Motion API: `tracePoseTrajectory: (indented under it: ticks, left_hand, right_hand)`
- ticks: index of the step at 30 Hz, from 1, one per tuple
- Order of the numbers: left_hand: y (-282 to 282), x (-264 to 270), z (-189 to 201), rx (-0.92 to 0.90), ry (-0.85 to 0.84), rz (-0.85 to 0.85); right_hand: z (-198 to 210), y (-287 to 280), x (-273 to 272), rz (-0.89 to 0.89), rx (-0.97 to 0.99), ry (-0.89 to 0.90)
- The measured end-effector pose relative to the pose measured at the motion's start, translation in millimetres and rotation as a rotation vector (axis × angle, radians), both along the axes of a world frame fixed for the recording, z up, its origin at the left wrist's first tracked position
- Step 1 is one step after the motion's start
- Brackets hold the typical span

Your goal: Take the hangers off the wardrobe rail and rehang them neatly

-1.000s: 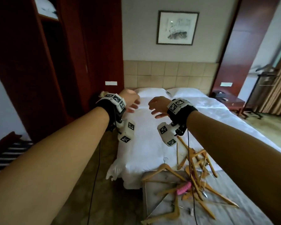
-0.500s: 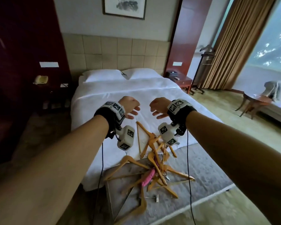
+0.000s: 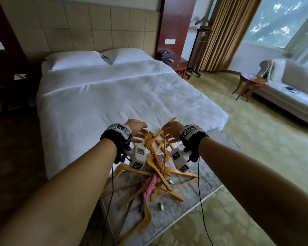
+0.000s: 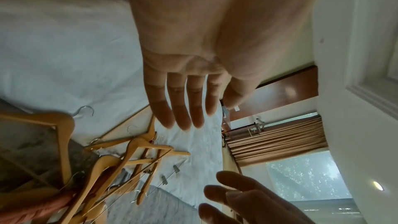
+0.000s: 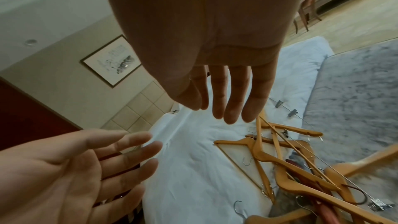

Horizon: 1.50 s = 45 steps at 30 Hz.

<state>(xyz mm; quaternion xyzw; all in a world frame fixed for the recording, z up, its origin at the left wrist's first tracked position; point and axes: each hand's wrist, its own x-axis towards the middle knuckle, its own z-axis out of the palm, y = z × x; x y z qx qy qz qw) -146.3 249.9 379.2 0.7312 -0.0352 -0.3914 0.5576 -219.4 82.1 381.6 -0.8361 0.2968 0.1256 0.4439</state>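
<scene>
Empty, fingers spread, left hand (image 3: 136, 129) and right hand (image 3: 172, 129) hover above hangers (image 3: 158, 167) heaped on the bed (image 3: 105, 96). Gathering looks next: untangle one first.

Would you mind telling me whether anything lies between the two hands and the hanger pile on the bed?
Nothing visible does. The left hand and right hand hover open just above the wooden hangers, with only air between.

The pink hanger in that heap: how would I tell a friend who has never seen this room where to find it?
Start at the white bed and go to its foot, where a grey runner lies across it. On the runner sits a tangled pile of wooden hangers. The pink hanger lies in the middle of that pile, the only padded, pink one among bare tan wood.
</scene>
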Motion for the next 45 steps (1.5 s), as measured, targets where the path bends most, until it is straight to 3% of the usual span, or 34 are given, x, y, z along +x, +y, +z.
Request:
tracePoseTrajectory:
  ticks: [11, 18, 23, 34, 41, 45]
  left_hand:
    - [-65, 23, -94, 0.009, 0.221, 0.211]
    - [-117, 59, -152, 0.151, 0.297, 0.51]
    - [-162, 84, -195, 0.181, 0.336, 0.587]
    - [-212, 119, -306, 0.303, 0.49, 0.582]
    - [-233, 134, -358, 0.446, 0.404, 0.289]
    - [-240, 138, -387, 0.475, 0.469, 0.277]
  right_hand:
    - [-125, -82, 19, -0.046, 0.063, 0.168]
    - [-208, -149, 55, -0.078, 0.227, 0.275]
    - [-262, -191, 83, -0.104, 0.283, 0.361]
    - [-381, -216, 121, -0.119, 0.379, 0.535]
    - [-427, -221, 128, -0.152, 0.411, 0.622]
    - [-458, -223, 131, -0.121, 0.401, 0.658]
